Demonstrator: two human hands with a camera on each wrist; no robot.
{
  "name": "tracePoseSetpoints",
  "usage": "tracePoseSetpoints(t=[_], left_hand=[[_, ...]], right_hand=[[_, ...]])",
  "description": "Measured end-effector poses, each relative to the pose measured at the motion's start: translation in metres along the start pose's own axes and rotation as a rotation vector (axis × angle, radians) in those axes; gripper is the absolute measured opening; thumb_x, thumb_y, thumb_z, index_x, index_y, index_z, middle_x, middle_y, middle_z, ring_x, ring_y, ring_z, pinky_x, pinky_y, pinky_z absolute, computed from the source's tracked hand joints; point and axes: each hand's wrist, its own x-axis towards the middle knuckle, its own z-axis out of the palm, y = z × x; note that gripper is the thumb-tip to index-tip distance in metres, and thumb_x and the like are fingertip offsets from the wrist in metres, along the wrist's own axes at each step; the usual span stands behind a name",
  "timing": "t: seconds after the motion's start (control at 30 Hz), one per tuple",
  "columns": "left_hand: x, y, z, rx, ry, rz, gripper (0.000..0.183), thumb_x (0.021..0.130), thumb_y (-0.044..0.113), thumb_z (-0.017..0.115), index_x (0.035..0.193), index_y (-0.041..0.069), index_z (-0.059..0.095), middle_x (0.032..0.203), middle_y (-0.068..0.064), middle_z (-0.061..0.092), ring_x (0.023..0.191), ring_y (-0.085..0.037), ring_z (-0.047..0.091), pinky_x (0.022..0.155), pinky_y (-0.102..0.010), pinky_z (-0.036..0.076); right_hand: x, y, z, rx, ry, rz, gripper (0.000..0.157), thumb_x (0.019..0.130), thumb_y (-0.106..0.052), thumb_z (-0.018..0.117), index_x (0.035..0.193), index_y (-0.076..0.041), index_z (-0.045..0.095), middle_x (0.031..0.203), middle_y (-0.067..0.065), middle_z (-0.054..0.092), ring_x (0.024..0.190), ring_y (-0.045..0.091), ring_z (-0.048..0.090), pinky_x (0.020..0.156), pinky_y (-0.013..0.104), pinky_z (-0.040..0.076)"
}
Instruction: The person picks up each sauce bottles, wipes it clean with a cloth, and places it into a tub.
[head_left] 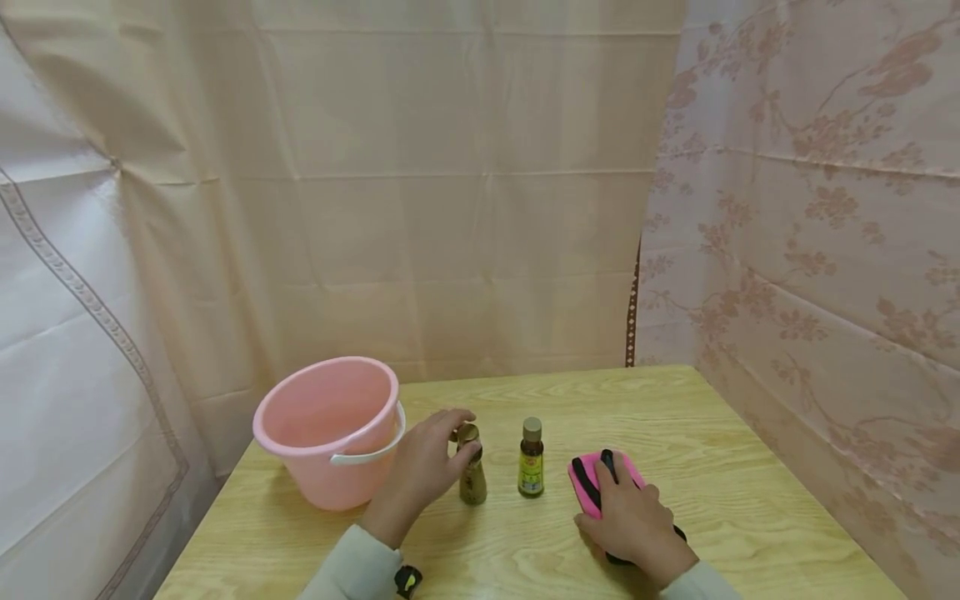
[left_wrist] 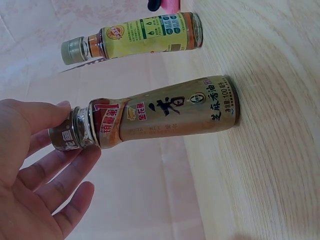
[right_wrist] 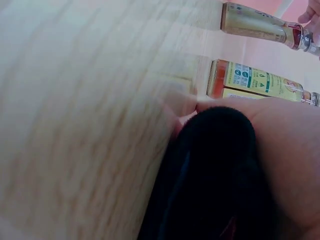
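Observation:
My left hand (head_left: 427,454) holds a small sesame oil bottle (head_left: 472,483) by its cap, with thumb and fingers around it in the left wrist view. The bottle (left_wrist: 175,107) has a gold-brown label and stands upright, its base at the tabletop. Right of it a second small bottle (head_left: 531,471) stands upright with a yellow-green label and pale cap. Farther right, my right hand (head_left: 633,517) grips a flat pink thing with black strips (head_left: 585,483), covering much of it. In the right wrist view its black rounded end (right_wrist: 217,130) lies beside the hand.
A pink bucket (head_left: 326,492) with a white handle stands at the left, close by my left forearm. The wood-grain table (head_left: 720,467) ends at curtains (head_left: 450,208) behind and flowered cloth (head_left: 840,250) on the right. A small black-and-yellow item (head_left: 407,579) is by the left sleeve.

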Motion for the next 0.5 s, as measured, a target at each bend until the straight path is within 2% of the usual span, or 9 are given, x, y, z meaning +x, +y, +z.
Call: tracePoseSetpoints(t=[0.2, 0.33, 0.5], left_hand=[[-0.007, -0.001, 0.001, 0.036, 0.046, 0.043, 0.028, 0.092, 0.039, 0.079, 0.116, 0.025, 0.077, 0.103, 0.009, 0.073, 0.083, -0.007, 0.068, 0.067, -0.026, 0.053], [-0.009, 0.000, 0.002, 0.049, 0.086, 0.064, 0.025, 0.091, 0.041, 0.080, 0.112, 0.028, 0.079, 0.104, 0.010, 0.074, 0.082, -0.006, 0.069, 0.066, -0.024, 0.053], [-0.011, 0.000, 0.002, 0.021, 0.123, 0.077, 0.021, 0.089, 0.039, 0.082, 0.107, 0.027, 0.080, 0.103, 0.011, 0.076, 0.083, -0.008, 0.071, 0.066, -0.025, 0.054]], right_hand=[[0.004, 0.002, 0.000, -0.036, 0.038, -0.022, 0.077, 0.090, -0.041, 0.071, 0.159, -0.019, 0.042, 0.166, 0.019, 0.032, 0.096, 0.044, 0.054, 0.057, 0.056, 0.049], [0.004, 0.001, -0.006, -0.021, 0.079, -0.031, 0.071, 0.091, -0.032, 0.071, 0.157, -0.020, 0.046, 0.162, 0.020, 0.039, 0.090, 0.041, 0.055, 0.051, 0.048, 0.047], [0.002, 0.001, -0.012, 0.011, 0.150, -0.050, 0.067, 0.091, -0.025, 0.070, 0.155, -0.022, 0.049, 0.158, 0.021, 0.044, 0.089, 0.040, 0.060, 0.049, 0.044, 0.046]])
